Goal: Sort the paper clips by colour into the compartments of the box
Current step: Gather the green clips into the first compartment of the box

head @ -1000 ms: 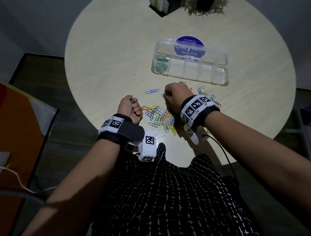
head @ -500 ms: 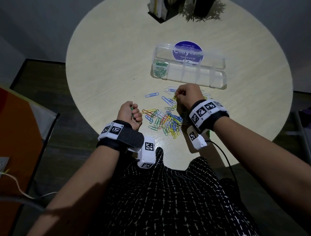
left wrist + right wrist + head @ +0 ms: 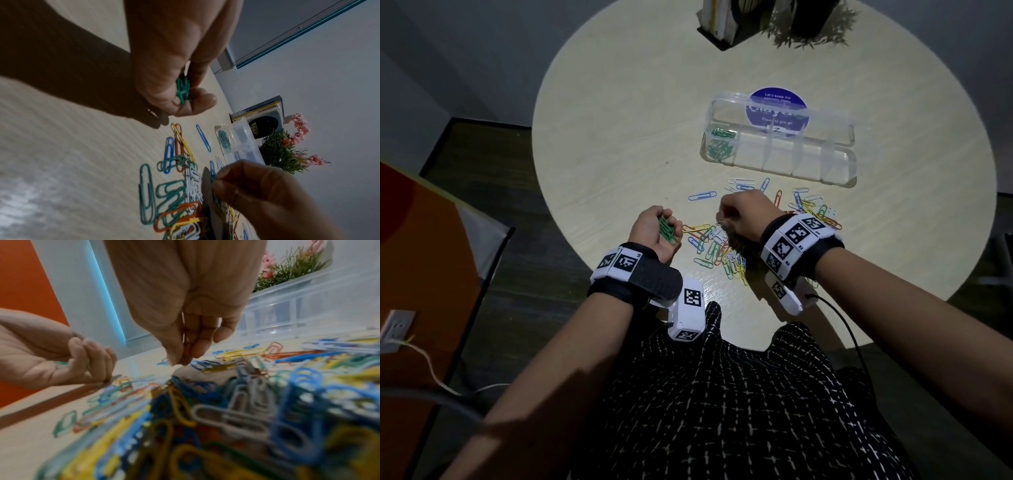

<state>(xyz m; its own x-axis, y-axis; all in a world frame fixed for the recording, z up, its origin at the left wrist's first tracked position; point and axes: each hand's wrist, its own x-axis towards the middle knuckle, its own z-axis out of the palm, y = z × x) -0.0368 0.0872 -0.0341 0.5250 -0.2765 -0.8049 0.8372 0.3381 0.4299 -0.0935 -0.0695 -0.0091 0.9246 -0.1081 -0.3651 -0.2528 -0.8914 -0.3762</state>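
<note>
My left hand [image 3: 650,233] is palm up at the pile's left edge, its fingers curled round a bunch of green paper clips [image 3: 666,230]; the left wrist view shows that bunch [image 3: 182,91] in the curled fingers. My right hand [image 3: 726,216] hovers over the pile of mixed coloured clips [image 3: 722,253], and its thumb and fingertips [image 3: 195,350] pinch one small clip [image 3: 186,357] that looks green. The clear compartment box [image 3: 835,161] lies open beyond the pile, with green clips [image 3: 719,145] in its leftmost compartment.
More loose clips [image 3: 811,209] are scattered between the pile and the box. A purple round sticker [image 3: 777,106] shows behind the box lid. A book stand [image 3: 722,24] and a potted plant [image 3: 811,31] stand at the table's far edge. The near table edge is at my lap.
My left hand has turned palm up and loosened, so the green clips show. My right hand has come back from the far side of the pile toward the left hand, still pinched.
</note>
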